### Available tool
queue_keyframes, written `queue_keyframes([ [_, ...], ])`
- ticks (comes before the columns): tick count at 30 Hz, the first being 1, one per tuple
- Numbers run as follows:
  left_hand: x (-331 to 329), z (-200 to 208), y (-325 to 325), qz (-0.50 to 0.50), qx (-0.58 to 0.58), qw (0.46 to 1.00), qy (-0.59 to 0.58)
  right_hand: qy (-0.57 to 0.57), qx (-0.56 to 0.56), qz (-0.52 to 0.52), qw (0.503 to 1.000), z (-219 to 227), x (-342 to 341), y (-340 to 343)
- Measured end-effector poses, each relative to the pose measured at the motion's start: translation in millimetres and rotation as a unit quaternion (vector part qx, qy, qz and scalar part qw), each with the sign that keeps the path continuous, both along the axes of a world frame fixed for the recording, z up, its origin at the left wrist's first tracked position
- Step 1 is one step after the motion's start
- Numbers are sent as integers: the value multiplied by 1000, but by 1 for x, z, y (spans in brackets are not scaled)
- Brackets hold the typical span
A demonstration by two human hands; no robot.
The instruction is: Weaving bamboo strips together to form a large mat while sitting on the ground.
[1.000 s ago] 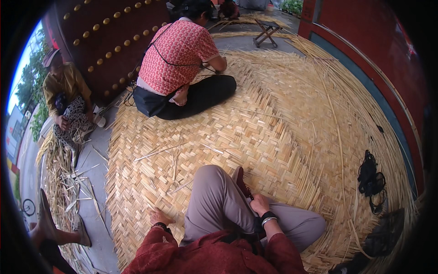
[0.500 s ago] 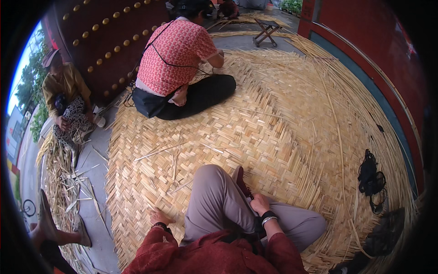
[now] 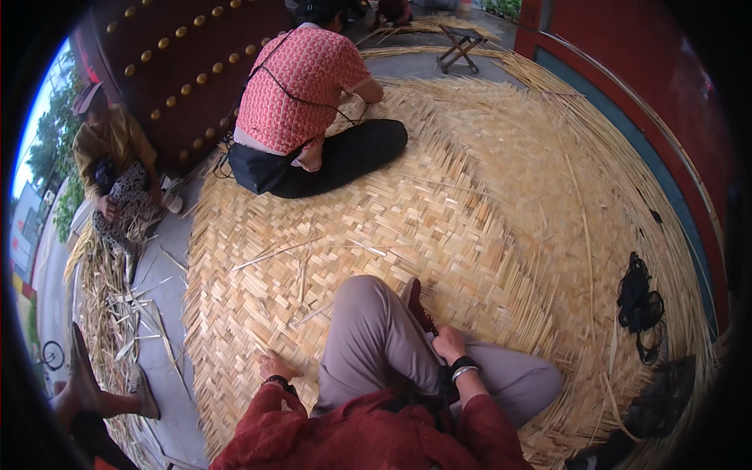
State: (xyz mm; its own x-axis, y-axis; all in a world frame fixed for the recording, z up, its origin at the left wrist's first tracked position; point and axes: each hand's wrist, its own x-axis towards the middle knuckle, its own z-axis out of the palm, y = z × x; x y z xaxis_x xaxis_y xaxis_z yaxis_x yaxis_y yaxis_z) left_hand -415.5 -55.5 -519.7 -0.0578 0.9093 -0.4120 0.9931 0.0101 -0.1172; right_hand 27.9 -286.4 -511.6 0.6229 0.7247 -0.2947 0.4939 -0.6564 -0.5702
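The left hand (image 3: 276,365) rests on the woven straw mat (image 3: 376,243), fingers apart; the right hand (image 3: 450,344) is beside a maroon shoe (image 3: 418,304), its grip unclear. The woven straw mat spreads under a seated co-worker (image 3: 298,90).

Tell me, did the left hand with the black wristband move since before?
No: against the flat, tan woven-straw mat, the left hand shows no clear shift either way.
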Motion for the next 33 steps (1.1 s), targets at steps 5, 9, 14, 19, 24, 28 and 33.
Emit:
queue_keyframes([
  [5, -1, 6, 5, 3, -58, 998, -15, 0, -6, 2, 1000, -3, 1, -1],
  [9, -3, 3, 5, 4, -57, 998, -19, 1, -7, -2, 1000, -4, 0, 0],
  [14, 1, 6, 3, 15, -62, 998, -19, 17, -13, -7, 1000, -3, 2, -1],
  [19, -3, 1, 5, 17, -60, 998, -16, 19, -27, -4, 999, 1, 1, 1],
  [24, -5, -4, 5, 2, -37, 999, -11, 9, -13, -6, 1000, 1, 1, 0],
  [28, -3, -2, -1, -8, 20, 1000, -7, 3, 7, -14, 1000, 3, -2, 0],
  [33, 2, 5, -3, -3, 26, 1000, -9, 6, 2, -5, 1000, 3, 0, 0],
])
